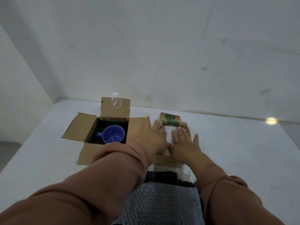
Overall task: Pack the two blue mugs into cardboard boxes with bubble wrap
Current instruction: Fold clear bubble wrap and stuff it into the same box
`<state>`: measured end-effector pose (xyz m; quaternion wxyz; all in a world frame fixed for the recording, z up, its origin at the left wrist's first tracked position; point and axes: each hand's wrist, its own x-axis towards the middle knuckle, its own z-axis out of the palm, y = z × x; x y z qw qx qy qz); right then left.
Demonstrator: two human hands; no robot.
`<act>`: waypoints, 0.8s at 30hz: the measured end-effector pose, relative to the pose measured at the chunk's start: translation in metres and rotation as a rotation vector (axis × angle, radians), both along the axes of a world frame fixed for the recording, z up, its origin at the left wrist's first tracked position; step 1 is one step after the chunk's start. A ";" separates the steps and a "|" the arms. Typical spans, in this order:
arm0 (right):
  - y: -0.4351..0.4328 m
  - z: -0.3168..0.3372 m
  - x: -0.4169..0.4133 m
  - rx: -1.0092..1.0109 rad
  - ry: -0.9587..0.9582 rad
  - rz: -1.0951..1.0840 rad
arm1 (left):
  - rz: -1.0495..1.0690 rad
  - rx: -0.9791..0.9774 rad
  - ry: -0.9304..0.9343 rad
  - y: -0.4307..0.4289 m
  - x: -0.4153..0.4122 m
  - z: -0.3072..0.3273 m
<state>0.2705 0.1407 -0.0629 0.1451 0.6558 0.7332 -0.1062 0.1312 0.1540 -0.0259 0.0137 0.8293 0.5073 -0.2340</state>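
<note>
As my left hand (152,135) and right hand (185,143) press flat on white bubble wrap (169,132), right of open brown cardboard box (79,127), round blue mug (113,133) inside

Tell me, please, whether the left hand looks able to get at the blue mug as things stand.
Probably yes: the blue mug sits uncovered in the open box, its flaps spread outward, and the left hand presses flat on the white wrap right beside that box, holding nothing.
</note>
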 end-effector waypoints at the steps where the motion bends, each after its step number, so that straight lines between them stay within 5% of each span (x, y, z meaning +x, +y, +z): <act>1: -0.001 0.001 -0.001 -0.002 -0.003 0.005 | -0.003 0.011 0.006 -0.002 0.002 0.000; 7: -0.023 0.016 -0.012 0.184 0.086 -0.076 | -0.043 0.079 -0.247 -0.010 -0.016 -0.003; 10: -0.058 0.019 -0.026 0.596 0.444 0.072 | -0.074 0.156 -0.435 -0.023 -0.037 -0.004; 11: -0.072 0.017 -0.031 0.593 0.548 0.140 | -0.065 0.182 -0.510 -0.029 -0.045 -0.003; 14: -0.105 0.003 -0.054 0.026 0.607 0.203 | 0.027 0.223 -0.768 -0.054 -0.068 0.006; 17: -0.115 -0.019 -0.072 -0.298 0.307 0.282 | 0.145 0.152 -0.934 -0.086 -0.086 0.014; 20: -0.122 -0.027 -0.085 -0.177 0.177 0.266 | 0.274 -0.010 -0.930 -0.117 -0.096 0.009; 24: -0.125 -0.019 -0.086 -0.093 0.293 0.213 | 0.440 -0.172 -0.826 -0.147 -0.106 -0.012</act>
